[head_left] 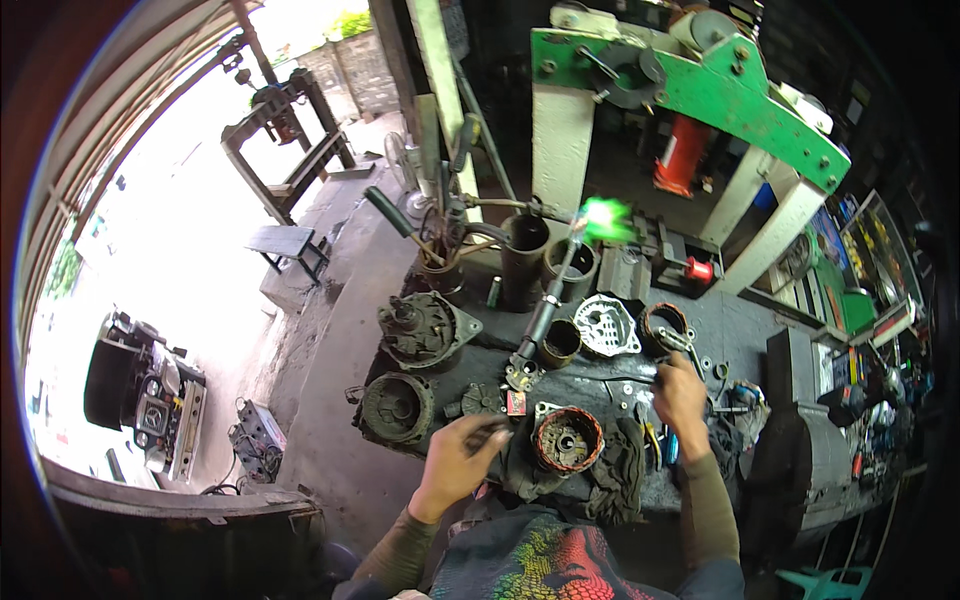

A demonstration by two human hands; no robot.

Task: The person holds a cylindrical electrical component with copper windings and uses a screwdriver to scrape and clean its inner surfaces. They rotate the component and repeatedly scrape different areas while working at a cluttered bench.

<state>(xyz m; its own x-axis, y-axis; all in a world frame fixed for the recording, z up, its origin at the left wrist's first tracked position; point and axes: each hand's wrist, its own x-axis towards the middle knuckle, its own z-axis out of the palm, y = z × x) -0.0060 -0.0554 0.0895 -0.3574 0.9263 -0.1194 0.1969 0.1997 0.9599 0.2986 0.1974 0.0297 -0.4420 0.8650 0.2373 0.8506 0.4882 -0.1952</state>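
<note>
My left hand [462, 462] is low over the near side of the workbench, its fingers curled together. Whether a small dark piece sits between them I cannot make out. Just to its right stands an alternator housing with a ring of copper windings [568, 440]. My right hand [682, 398] is closed further right, at the near side of another copper-wound stator [667, 325]. A silvery metal tool [676, 341] reaches from its fingertips across that stator; its exact kind is unclear. Between the hands and beyond them, a gas torch [545, 312] points away, a bright green-white flame [605, 218] at its tip.
Greasy alternator housings [393, 408] crowd the bench's left side. Behind them, a metal cylinder [524, 262] stands near a can of tools [440, 272]. A pale end cover [608, 326] and dark rag [616, 470] lie nearby. A green-topped press frame [690, 95] rises behind.
</note>
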